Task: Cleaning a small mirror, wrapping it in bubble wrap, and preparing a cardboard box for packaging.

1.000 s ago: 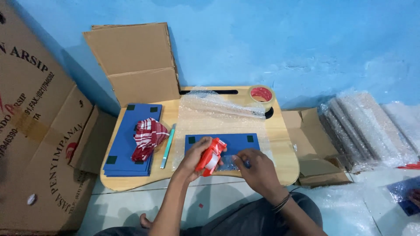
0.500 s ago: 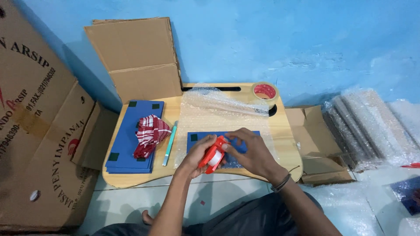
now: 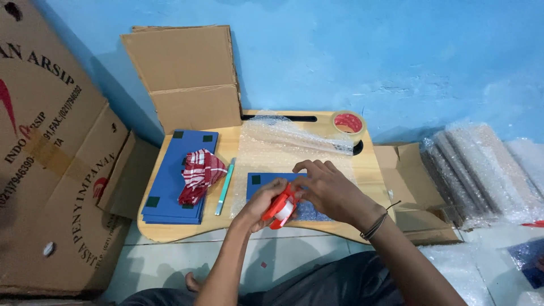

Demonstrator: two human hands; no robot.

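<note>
Gripping an orange tape dispenser at the lap desk's front edge, the left hand is clamped on it. Right hand presses flat on the bubble-wrapped blue board. Tape roll fills the desk's corner cup recess.

Lap desk on the floor, boxes around it.

The lap desk sits against the wall, with a stack of flat boards on its left part, a folded cloth on that stack, and a pen just right of it. A bubble wrap sheet covers the middle; a tape roll sits at the far right corner. A folded carton leans behind, a large box stands left, and wrapped bundles lie right.
</note>
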